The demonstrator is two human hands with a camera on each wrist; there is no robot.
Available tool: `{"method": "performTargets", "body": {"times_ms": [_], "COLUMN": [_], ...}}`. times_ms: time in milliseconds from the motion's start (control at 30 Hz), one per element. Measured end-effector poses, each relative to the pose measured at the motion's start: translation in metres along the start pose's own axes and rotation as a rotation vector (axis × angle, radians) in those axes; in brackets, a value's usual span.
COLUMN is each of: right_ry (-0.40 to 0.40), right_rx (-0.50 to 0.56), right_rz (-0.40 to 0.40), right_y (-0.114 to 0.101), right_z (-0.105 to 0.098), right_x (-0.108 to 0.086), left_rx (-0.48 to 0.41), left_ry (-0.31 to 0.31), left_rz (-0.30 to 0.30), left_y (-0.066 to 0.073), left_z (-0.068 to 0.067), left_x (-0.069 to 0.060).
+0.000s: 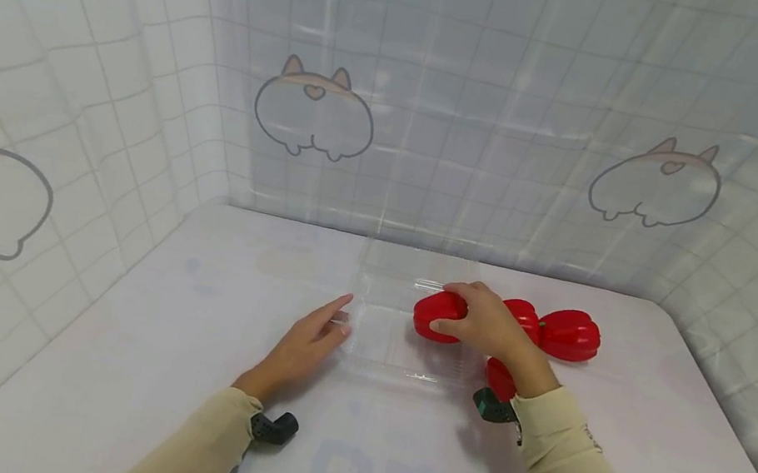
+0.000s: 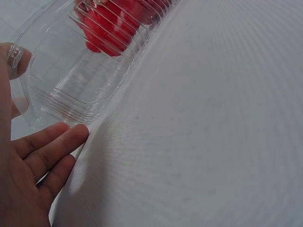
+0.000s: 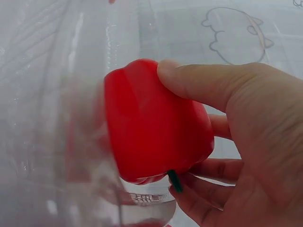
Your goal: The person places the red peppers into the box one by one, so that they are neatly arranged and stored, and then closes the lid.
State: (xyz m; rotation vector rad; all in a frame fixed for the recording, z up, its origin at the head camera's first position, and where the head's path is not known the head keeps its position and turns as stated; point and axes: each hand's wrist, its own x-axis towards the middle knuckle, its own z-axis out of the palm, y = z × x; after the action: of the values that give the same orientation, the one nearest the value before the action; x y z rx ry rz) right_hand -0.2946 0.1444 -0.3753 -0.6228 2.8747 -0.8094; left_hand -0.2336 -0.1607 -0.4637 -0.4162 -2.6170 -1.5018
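My right hand (image 1: 486, 319) holds a red toy bell pepper (image 1: 437, 316) over the right part of a clear plastic clamshell box (image 1: 372, 337). In the right wrist view, thumb and fingers grip the pepper (image 3: 151, 127), its green stem pointing down. My left hand (image 1: 307, 342) is at the box's left edge, fingers fairly straight. The left wrist view shows its fingertips (image 2: 78, 135) against the ribbed corner of the box (image 2: 66, 101). Red shows through the clear wall there.
More red bell peppers lie on the table right of the box: one pepper (image 1: 569, 335) farthest right, another pepper (image 1: 523, 317) beside it, and a third pepper (image 1: 500, 379) partly hidden under my right wrist. A patterned curtain (image 1: 491, 121) encloses the white table (image 1: 173, 369).
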Motion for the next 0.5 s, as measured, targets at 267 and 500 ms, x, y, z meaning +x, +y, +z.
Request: {"method": "performTargets", "body": {"times_ms": [267, 500], "right_ry": [0.005, 0.012], "right_rx": [-0.038, -0.081], "right_rz": [0.01, 0.018], "right_y": [-0.0024, -0.0037], "right_z": [0.0025, 0.0049], "right_x": [-0.0003, -0.0008], "left_rx": [-0.002, 0.0], "left_ry": [0.0, -0.003], "left_rz": [-0.005, -0.004], "left_y": [0.0009, 0.0009], "left_z": [-0.0001, 0.0], "left_x": [0.0005, 0.0006]}}
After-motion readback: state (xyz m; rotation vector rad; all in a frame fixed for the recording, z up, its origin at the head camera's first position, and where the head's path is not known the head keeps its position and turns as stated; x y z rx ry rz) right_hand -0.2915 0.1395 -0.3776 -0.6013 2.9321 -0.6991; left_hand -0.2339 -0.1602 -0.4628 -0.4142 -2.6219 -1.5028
